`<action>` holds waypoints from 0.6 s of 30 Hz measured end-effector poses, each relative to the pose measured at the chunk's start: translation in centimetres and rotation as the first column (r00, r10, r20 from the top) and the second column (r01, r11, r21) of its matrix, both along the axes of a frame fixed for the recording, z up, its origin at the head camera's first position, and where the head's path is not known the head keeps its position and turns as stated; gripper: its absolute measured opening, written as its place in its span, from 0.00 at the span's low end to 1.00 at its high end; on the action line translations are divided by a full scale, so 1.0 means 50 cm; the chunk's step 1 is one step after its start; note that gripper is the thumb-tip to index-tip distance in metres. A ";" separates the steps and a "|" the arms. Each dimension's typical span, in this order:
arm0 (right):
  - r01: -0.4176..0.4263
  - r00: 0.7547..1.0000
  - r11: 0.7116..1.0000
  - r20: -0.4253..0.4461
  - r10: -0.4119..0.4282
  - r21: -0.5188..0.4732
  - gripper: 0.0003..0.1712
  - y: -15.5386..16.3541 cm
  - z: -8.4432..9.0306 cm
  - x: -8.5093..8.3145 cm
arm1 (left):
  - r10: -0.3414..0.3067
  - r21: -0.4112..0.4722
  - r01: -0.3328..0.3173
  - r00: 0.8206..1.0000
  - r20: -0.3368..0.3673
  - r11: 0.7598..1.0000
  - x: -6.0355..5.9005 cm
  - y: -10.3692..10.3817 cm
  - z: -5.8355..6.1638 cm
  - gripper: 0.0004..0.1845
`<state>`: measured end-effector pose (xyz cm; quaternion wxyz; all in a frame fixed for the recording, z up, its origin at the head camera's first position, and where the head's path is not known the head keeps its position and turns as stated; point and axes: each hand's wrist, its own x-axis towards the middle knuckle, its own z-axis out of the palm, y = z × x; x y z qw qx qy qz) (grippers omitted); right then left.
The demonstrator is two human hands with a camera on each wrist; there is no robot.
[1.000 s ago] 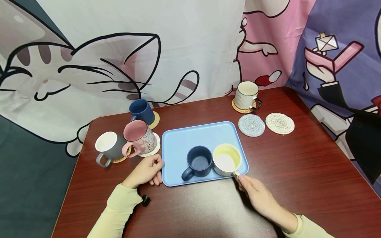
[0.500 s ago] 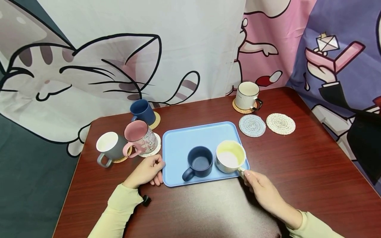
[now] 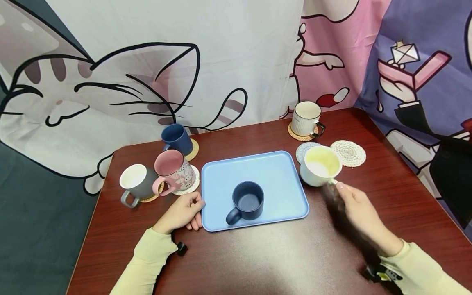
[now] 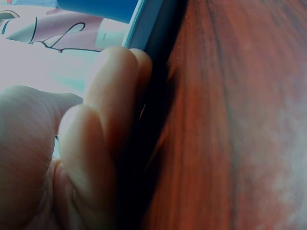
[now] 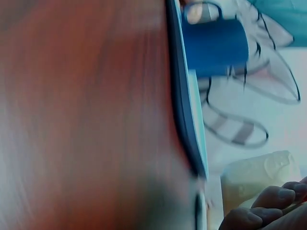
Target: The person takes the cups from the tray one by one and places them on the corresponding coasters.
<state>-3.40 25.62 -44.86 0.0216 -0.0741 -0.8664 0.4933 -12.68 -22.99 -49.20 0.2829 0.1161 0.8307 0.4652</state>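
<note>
above the pale blue woven coaster [image 3: 304,150], the right hand [image 3: 355,207] holds the cream mug with a yellow inside [image 3: 320,166] by its handle. the dark blue mug [image 3: 246,201] waits on the light blue plastic tray [image 3: 258,168]. the left hand [image 3: 181,212], fingers curled, touches the tray edge. no writing shows.

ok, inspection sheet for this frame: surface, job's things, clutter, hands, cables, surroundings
Surface: dark red wooden table, glossy.
Job's things: yellow-lined cup off the blue tray, partly covering the pale blue coaster; whether it has landed cannot be told. Navy cup on the tray.
Clutter: beige coaster bare; white cup, blue mug, pink mug and grey mug each on a coaster.
Hands: right hand holds the yellow-lined cup by its handle; left hand rests against the tray's left edge.
Cables: nothing seen.
Surroundings: cartoon cat curtain behind.
</note>
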 end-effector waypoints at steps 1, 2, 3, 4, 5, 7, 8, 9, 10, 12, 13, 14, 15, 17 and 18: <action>0.011 1.000 1.000 0.000 -0.011 -0.023 0.28 0.015 0.001 -0.008 | 0.001 -0.001 -0.001 1.000 0.000 1.000 0.000 0.000 0.000 0.16; 0.020 1.000 0.999 0.001 -0.020 -0.047 0.28 0.030 0.001 -0.017 | 0.002 -0.001 -0.002 1.000 0.001 1.000 0.000 -0.001 -0.001 0.16; 0.032 0.999 0.997 0.004 -0.032 -0.069 0.28 0.045 0.002 -0.026 | 0.003 -0.001 -0.003 1.000 0.001 1.000 0.000 -0.001 -0.001 0.16; 0.043 0.999 0.994 0.012 -0.042 -0.097 0.27 0.061 0.002 -0.035 | 0.002 -0.001 -0.002 1.000 -0.001 1.000 0.000 -0.001 -0.001 0.16; 0.052 0.998 0.989 0.023 -0.050 -0.135 0.27 0.075 0.002 -0.043 | 0.002 0.000 -0.002 1.000 -0.002 1.000 0.000 -0.001 -0.002 0.17; 0.078 0.996 0.978 0.048 -0.070 -0.191 0.26 0.102 0.003 -0.058 | 0.000 0.002 0.000 1.000 -0.002 1.000 -0.001 -0.001 -0.002 0.17; 0.091 0.995 0.969 0.061 -0.079 -0.230 0.26 0.115 0.003 -0.064 | 0.000 0.002 0.000 1.000 -0.002 1.000 -0.001 -0.001 -0.002 0.17; 0.104 0.994 0.960 0.070 -0.088 -0.261 0.26 0.127 0.003 -0.070 | 0.000 0.003 0.000 1.000 -0.002 1.000 -0.001 -0.001 -0.003 0.17; 0.114 0.992 0.952 0.078 -0.096 -0.283 0.26 0.137 0.003 -0.076 | 0.001 0.004 -0.001 1.000 -0.001 1.000 -0.001 -0.001 -0.003 0.17; 0.134 0.990 0.933 0.084 -0.112 -0.335 0.26 0.154 0.002 -0.087 | 0.002 0.004 -0.002 1.000 0.002 1.000 -0.001 -0.001 -0.002 0.17; 0.143 0.989 0.917 0.083 -0.121 -0.373 0.26 0.162 0.002 -0.093 | 0.004 0.003 -0.004 1.000 0.003 1.000 0.000 -0.001 -0.002 0.17; 0.152 0.988 0.898 0.082 -0.130 -0.412 0.26 0.168 0.000 -0.098 | 0.006 0.003 -0.006 1.000 0.004 1.000 0.000 -0.001 -0.001 0.17; 0.162 0.987 0.888 0.082 -0.140 -0.430 0.26 0.175 -0.002 -0.103 | 0.007 0.003 -0.007 1.000 0.005 1.000 0.000 -0.001 -0.001 0.17; 0.179 0.984 0.863 0.086 -0.157 -0.472 0.27 0.187 -0.007 -0.112 | 0.006 0.002 -0.006 1.000 0.005 1.000 0.001 0.000 0.000 0.17; 0.186 0.983 0.846 0.089 -0.163 -0.500 0.27 0.193 -0.011 -0.117 | 0.006 0.003 -0.006 1.000 0.005 1.000 0.001 0.000 0.001 0.17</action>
